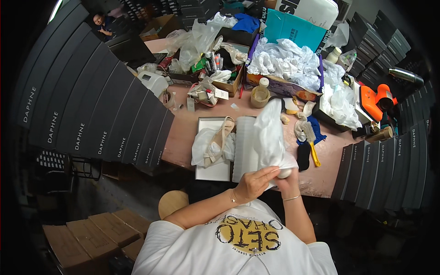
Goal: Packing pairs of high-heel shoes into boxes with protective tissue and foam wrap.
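My left hand (pixel 253 187) is closed, its fingers pinching the lower edge of a thin white wrapping sheet (pixel 269 137). Close beside it, my right hand (pixel 288 183) curls round a pale, rounded thing (pixel 284 173), mostly covered by the sheet; its kind is hidden. Under the sheet's left side lies a stack of white foam sheets (pixel 245 151). Left of that stack, an open shoe box (pixel 213 173) holds a beige strappy shoe (pixel 214 149) on white tissue paper (pixel 199 146).
Dark shoe boxes are stacked at left (pixel 91 101) and right (pixel 380 172). Beyond my hands are a purple carton of crumpled paper (pixel 284 64), a capped bottle (pixel 260 94), a yellow-handled brush (pixel 313 149) and an orange device (pixel 376 97). A person (pixel 103 25) is far left.
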The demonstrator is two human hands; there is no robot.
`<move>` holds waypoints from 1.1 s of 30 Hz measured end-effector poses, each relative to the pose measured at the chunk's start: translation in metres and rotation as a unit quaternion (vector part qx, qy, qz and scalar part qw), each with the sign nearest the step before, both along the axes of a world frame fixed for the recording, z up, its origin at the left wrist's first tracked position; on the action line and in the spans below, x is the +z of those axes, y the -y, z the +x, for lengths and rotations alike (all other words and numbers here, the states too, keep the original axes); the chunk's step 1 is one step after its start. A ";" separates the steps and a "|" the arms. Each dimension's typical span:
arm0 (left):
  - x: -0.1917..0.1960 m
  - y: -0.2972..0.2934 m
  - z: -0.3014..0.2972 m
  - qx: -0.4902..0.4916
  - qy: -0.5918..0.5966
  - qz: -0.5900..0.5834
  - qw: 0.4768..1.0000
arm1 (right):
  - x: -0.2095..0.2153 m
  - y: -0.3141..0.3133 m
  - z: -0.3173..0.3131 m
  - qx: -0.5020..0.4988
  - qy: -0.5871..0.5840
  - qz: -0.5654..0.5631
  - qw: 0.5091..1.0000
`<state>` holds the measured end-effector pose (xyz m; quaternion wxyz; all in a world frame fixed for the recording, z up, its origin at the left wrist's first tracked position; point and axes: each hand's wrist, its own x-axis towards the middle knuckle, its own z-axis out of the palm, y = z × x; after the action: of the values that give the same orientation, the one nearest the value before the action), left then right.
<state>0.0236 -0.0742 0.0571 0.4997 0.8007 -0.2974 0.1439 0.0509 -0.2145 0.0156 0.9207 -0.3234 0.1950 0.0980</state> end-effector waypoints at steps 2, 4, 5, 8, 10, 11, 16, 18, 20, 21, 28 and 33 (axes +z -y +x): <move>-0.002 0.002 -0.008 -0.040 0.006 0.004 0.999 | 0.004 0.003 -0.001 0.015 0.032 0.100 0.994; -0.001 0.008 -0.011 -0.089 0.032 0.014 0.995 | 0.005 0.001 0.002 0.027 0.056 0.175 0.983; 0.001 0.011 -0.011 -0.087 0.027 0.005 0.996 | 0.005 -0.003 0.005 0.029 0.060 0.185 0.981; 0.002 0.007 -0.012 -0.075 0.035 0.005 0.997 | 0.009 -0.006 0.020 0.058 0.065 0.164 0.983; -0.003 0.008 -0.015 -0.087 0.041 0.008 0.995 | 0.013 0.002 0.024 0.070 0.066 0.144 0.985; -0.004 0.010 -0.018 -0.092 0.044 0.006 0.995 | 0.014 0.005 0.022 0.072 0.066 0.139 0.985; 0.009 0.016 -0.022 -0.149 0.034 -0.001 0.988 | 0.019 0.003 0.025 0.056 0.072 0.120 0.989; 0.003 0.018 -0.024 -0.167 0.079 -0.014 0.983 | 0.022 0.003 0.024 0.047 0.076 0.116 0.989; 0.008 0.022 -0.028 -0.224 0.096 -0.023 0.970 | 0.024 -0.010 0.035 0.034 0.089 0.115 0.989; 0.016 0.024 -0.028 -0.267 0.078 0.006 0.960 | 0.026 -0.011 0.037 0.030 0.089 0.108 0.990; 0.013 -0.017 -0.015 -0.071 -0.200 -0.157 0.965 | 0.048 -0.009 0.043 -0.020 0.176 -0.049 0.983; -0.041 -0.041 0.023 0.027 -0.630 -0.571 0.525 | 0.013 -0.062 0.008 0.001 0.268 -0.458 0.848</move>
<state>0.0462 -0.0335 0.0164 0.9032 0.2336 0.2629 -0.2459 0.0586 -0.1527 0.0282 0.6847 -0.7220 -0.0372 -0.0922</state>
